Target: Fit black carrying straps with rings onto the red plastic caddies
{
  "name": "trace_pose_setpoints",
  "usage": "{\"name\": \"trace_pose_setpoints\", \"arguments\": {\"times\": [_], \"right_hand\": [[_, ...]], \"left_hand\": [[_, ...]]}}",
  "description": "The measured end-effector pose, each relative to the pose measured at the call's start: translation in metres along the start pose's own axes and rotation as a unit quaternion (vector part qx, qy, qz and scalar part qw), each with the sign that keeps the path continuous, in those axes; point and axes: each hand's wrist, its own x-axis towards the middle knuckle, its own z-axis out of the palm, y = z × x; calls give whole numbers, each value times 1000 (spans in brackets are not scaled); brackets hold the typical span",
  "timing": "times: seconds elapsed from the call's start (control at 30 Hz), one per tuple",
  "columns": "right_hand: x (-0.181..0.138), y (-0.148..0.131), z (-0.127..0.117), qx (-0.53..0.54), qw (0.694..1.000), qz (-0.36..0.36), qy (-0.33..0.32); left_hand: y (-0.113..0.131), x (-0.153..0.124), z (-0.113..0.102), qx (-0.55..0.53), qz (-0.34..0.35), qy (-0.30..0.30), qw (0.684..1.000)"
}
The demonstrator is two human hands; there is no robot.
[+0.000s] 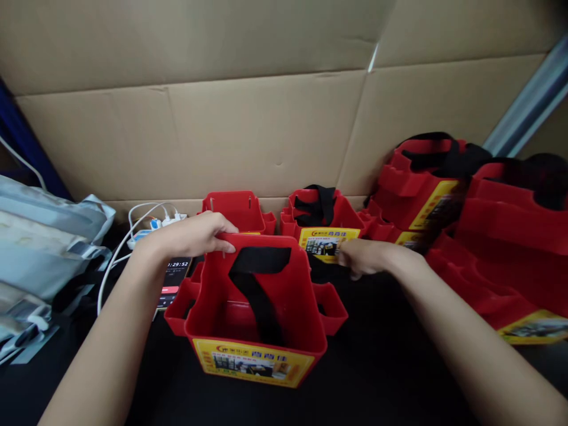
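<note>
A red plastic bin (261, 296) with side pockets and a yellow printed label (255, 362) stands in front of me on the black surface. My left hand (213, 231) grips its back rim near the left corner, thumb inside. A black webbing strap (261, 302) lies folded within the bin and meets the back wall near the rim. Off to the right of that wall, my right hand (359, 257) is closed in a pinch on dark strap webbing that runs behind the bin. Its fingertips are partly blurred, close to the label of another red bin (350, 207).
Another red bin (231, 207) stands behind, and stacked red bins (510, 236) with black straps fill the right. At left are a phone (175, 278), white cables on a power strip (173, 219) and pale plastic packages (44, 236). Cardboard (266, 136) walls the back.
</note>
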Motion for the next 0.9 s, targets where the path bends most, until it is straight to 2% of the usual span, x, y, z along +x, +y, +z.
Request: {"name": "trace_pose_setpoints", "arguments": {"times": [0.07, 0.13, 0.17, 0.23, 0.3, 0.37, 0.47, 0.53, 0.6, 0.7, 0.77, 0.87, 0.9], "right_hand": [[-3, -5, -2, 42, 996, -63, 46], [-3, -16, -5, 110, 971, -178, 119], [-2, -21, -5, 140, 953, -231, 136], [1, -27, -6, 170, 938, -280, 112], [2, -27, -7, 201, 940, -262, 85], [-1, -26, -9, 261, 930, -244, 85], [-8, -28, -13, 303, 913, -267, 58], [-7, -26, -11, 242, 938, -242, 56], [-3, -18, -6, 152, 975, -150, 60], [5, -2, 2, 76, 996, -36, 29], [7, -1, 3, 84, 994, -61, 25], [5, -16, 0, 133, 967, -194, 97], [5, -22, -1, 131, 962, -207, 116]], "left_hand": [[1, 0, 0, 5, -7, 2, 1000], [1, 0, 0, 6, -12, 2, 1000], [1, 0, 0, 4, -13, 0, 1000], [0, 0, 0, -6, -11, -6, 1000], [0, -1, -1, -13, -8, -8, 1000], [-1, -1, -1, -9, -5, -5, 1000], [-2, 0, -1, -2, -5, 0, 1000], [-3, 0, -1, -5, -4, 1, 1000], [-3, 0, -1, -13, -1, -4, 1000], [-2, 0, -1, -22, 1, -6, 1000], [-2, 0, -1, -20, 0, -4, 1000], [-2, 0, -1, -12, -1, -8, 1000], [-2, 0, -1, -12, -2, -10, 1000]]}}
